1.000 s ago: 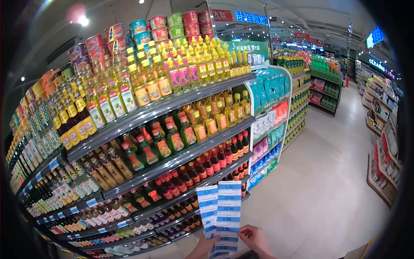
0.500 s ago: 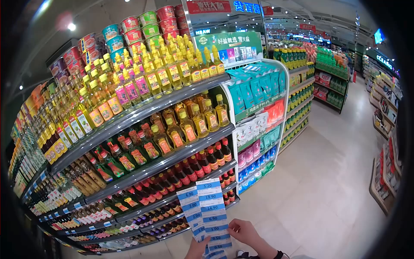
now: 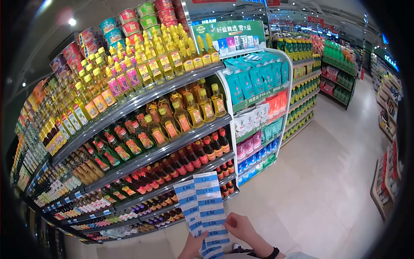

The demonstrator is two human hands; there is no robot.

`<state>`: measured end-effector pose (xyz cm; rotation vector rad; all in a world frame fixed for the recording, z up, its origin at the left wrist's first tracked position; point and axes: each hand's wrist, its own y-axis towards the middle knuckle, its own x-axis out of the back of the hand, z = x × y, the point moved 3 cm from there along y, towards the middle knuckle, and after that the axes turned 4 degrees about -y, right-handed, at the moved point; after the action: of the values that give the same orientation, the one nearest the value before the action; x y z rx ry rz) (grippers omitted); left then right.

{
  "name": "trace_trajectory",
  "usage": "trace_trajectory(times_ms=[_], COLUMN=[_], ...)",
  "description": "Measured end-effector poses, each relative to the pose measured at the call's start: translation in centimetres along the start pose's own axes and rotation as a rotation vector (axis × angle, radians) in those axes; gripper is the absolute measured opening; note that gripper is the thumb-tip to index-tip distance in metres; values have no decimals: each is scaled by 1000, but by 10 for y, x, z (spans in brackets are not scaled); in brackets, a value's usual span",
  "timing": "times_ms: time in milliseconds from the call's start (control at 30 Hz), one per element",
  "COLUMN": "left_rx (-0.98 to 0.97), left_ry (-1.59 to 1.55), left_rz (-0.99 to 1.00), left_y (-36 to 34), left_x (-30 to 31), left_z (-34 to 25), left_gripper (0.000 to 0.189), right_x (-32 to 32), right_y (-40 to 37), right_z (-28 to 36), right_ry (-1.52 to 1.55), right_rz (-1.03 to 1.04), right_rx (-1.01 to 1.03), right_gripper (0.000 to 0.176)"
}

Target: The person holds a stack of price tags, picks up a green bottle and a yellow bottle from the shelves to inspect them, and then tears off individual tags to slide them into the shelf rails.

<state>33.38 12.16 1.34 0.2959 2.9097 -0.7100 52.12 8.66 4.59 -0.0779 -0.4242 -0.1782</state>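
Two long strips of price labels (image 3: 209, 196), white with blue bands and printed prices, stand upright in front of me. They overlap side by side, the right strip in front and reaching higher. My left hand (image 3: 193, 246) is closed on them near the bottom, its thumb across the front. Beside the right strip's lower edge is my right hand (image 3: 240, 228), with its fingers curled together and the fingertips close to the paper. Whether anything is between those fingers is hidden. A dark band (image 3: 272, 253) circles the right wrist.
A curved shelf (image 3: 142, 96) with yellow-capped oil bottles (image 3: 146, 71) and dark sauce bottles (image 3: 200, 153) fills the left. Stacked noodle tubs (image 3: 113, 34) top it. A white-framed rack (image 3: 284, 108) of teal bags adjoins it. Pale floor (image 3: 319, 172) runs along an aisle between further shelves.
The view has shifted slightly, so the far shelves sit further right. Both hands and the label strips stay in nearly the same arrangement, a little further left and higher in view.
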Motion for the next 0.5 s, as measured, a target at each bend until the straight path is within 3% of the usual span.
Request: trace_trajectory(times_ms=[500], left_rx=[70], left_ry=[-27], left_rz=[-76], left_y=[-18], left_x=[22], left_z=[-4], left_gripper=[32], right_x=[-21], right_y=[-9], right_z=[6], right_ry=[34], right_rz=[67], right_rx=[21], right_gripper=[19])
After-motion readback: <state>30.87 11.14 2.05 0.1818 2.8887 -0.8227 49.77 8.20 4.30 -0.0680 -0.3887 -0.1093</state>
